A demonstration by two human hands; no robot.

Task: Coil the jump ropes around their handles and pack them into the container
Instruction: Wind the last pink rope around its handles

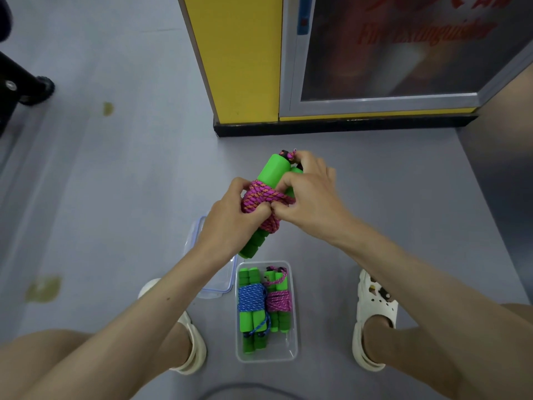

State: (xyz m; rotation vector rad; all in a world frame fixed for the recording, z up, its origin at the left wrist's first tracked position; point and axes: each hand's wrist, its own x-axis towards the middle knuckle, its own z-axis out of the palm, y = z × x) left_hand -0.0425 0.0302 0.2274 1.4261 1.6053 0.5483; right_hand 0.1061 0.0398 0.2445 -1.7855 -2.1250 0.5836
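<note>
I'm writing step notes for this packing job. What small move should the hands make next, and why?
Probably tuck the last turn under the wraps and pull it snug. Both the left hand and right hand pinch the pink rope where it is wound round the green handles, held above the container, which already holds two coiled bundles.

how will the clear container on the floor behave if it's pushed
The container looks like thin clear plastic, so it is probably light and apt to slide on the smooth floor. Low and flat-bottomed, it seems unlikely to tip.
</note>
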